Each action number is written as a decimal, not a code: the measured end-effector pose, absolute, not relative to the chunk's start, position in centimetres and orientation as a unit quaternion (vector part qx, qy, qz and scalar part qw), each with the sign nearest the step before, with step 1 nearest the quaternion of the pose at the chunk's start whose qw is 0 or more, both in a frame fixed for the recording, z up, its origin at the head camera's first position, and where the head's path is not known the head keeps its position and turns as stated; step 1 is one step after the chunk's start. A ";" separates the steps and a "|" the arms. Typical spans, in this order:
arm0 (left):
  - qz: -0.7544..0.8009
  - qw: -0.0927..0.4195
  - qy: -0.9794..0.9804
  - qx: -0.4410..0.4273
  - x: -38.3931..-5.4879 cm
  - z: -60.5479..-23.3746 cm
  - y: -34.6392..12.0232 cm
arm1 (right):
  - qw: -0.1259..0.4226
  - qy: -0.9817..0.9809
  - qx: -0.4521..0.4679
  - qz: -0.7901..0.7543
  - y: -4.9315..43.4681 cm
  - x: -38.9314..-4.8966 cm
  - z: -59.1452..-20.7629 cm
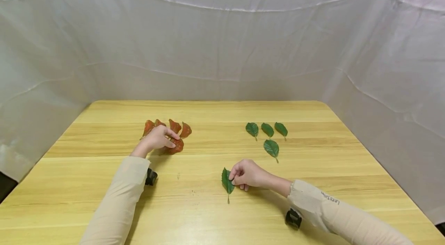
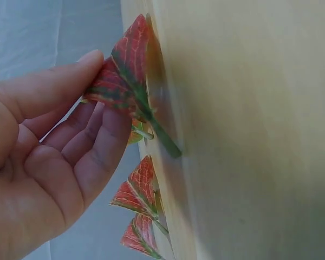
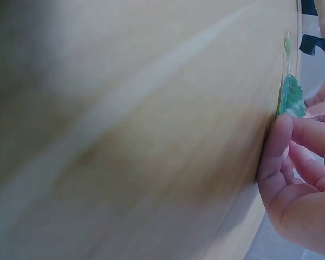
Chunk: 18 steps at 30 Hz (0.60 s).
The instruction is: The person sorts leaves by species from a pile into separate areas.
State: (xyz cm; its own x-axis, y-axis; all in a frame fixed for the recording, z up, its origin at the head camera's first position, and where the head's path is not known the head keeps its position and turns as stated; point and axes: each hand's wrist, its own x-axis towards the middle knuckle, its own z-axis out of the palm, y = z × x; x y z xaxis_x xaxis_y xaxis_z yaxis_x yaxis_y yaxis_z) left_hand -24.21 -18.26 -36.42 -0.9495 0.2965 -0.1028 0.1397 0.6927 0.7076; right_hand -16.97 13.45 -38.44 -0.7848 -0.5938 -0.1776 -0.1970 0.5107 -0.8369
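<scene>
At the left of the table, my left hand (image 1: pixel 157 138) holds a red leaf (image 1: pixel 178 147) by its edge. In the left wrist view this red leaf (image 2: pixel 124 73) has yellow veins and a green stem, and sits between thumb and fingers close to the tabletop. Other red leaves (image 1: pixel 186 130) lie just beyond the hand, some partly covered by it. Near the front middle, my right hand (image 1: pixel 251 174) pinches a green leaf (image 1: pixel 226 180) at its right edge, its stem toward me. The right wrist view shows the green leaf (image 3: pixel 293 98) beyond the fingertips, against the wood.
Several green leaves lie at the right: three in a row, among them a middle one (image 1: pixel 267 129), and another green leaf (image 1: pixel 271 147) nearer me. The pale wooden table (image 1: pixel 194 222) ends at a grey-white cloth (image 1: pixel 222 44) behind and at the sides.
</scene>
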 end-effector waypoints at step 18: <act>0.365 0.114 0.921 0.080 -24.1 -36.4 -18.3 | 0.225 0.836 -0.221 -0.449 14.0 -17.4 -38.2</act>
